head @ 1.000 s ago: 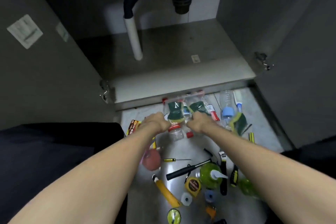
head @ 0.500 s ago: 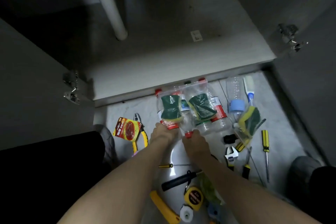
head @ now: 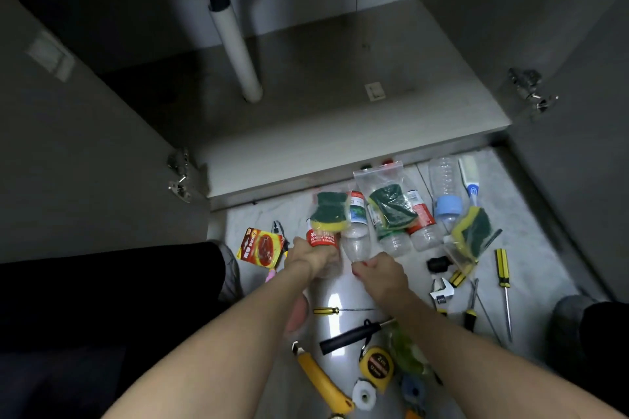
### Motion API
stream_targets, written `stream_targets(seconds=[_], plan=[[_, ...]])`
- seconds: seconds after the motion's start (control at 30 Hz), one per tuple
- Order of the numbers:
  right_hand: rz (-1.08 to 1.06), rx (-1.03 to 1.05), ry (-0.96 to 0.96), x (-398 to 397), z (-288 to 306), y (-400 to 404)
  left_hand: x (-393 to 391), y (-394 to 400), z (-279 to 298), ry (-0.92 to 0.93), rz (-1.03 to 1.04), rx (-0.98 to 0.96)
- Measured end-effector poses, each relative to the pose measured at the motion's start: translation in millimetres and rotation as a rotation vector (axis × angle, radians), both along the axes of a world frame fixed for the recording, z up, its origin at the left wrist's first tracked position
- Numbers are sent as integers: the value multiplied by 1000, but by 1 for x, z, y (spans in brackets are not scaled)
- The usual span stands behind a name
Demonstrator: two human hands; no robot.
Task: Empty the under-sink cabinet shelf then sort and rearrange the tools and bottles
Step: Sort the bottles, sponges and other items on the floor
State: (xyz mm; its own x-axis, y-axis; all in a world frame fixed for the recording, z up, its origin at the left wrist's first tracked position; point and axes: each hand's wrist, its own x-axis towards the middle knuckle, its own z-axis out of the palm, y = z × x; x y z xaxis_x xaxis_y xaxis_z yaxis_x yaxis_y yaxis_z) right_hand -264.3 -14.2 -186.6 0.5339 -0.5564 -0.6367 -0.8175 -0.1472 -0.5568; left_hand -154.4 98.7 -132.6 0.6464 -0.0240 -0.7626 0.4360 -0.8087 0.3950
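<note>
Clear plastic bottles (head: 355,231) lay on the floor just before the bare shelf (head: 340,133), one gripped in each hand, left hand (head: 308,257) and right hand (head: 379,274); firm mid-body grips were advised so the bagged sponges (head: 328,211) resting on top were not shed.

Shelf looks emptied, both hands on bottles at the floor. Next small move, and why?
Probably lift the two bottles onto the bare cabinet shelf. The left hand grips the red-labelled bottle and the right hand holds the clear bottle beside it, while the other bottles and tools lie on the floor.
</note>
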Motion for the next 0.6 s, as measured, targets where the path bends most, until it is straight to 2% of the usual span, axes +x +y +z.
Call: stream_targets(seconds=[0.17, 0.37, 0.6], plan=[[-59, -104, -112, -15, 42, -12, -2, 3, 47, -79, -27, -27], [-10, -366, -297, -30, 85, -33, -15, 6, 86, -232, -269, 91], [132, -497, -444, -43, 97, -38, -34, 1, 98, -353, -515, 185]])
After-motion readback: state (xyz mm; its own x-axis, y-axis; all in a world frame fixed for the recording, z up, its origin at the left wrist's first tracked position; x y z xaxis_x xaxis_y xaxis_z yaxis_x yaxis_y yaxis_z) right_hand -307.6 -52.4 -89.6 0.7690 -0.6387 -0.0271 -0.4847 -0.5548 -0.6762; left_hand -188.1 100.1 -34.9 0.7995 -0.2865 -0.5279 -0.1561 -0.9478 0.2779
